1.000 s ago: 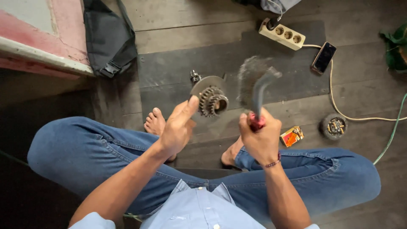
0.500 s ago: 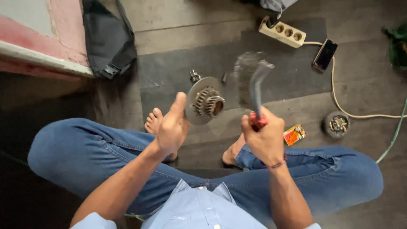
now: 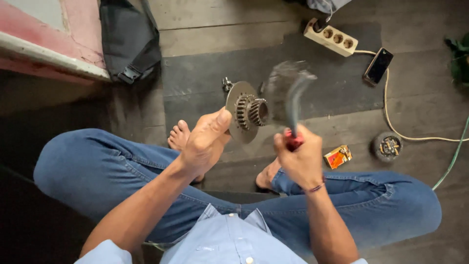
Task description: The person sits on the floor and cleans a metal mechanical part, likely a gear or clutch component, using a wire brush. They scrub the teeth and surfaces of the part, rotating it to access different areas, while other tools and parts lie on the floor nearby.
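My left hand (image 3: 205, 142) holds a round metal disc with a toothed gear hub (image 3: 245, 115) by its lower edge, tilted so the gear faces right. My right hand (image 3: 300, 156) grips the red handle of a tool (image 3: 294, 102) whose upper end is motion-blurred just right of the gear. I sit cross-legged in blue jeans, bare feet below the hands.
On the dark wooden floor lie a white power strip (image 3: 330, 37), a black phone (image 3: 378, 65) on a cream cable, a small orange box (image 3: 337, 156), a round dark part (image 3: 387, 146), a black bag (image 3: 129, 41) and a green cable (image 3: 452, 159).
My left hand has turned the gear disc from facing me to facing right. The tool in my right hand keeps swinging beside it, its blurred end shifting.
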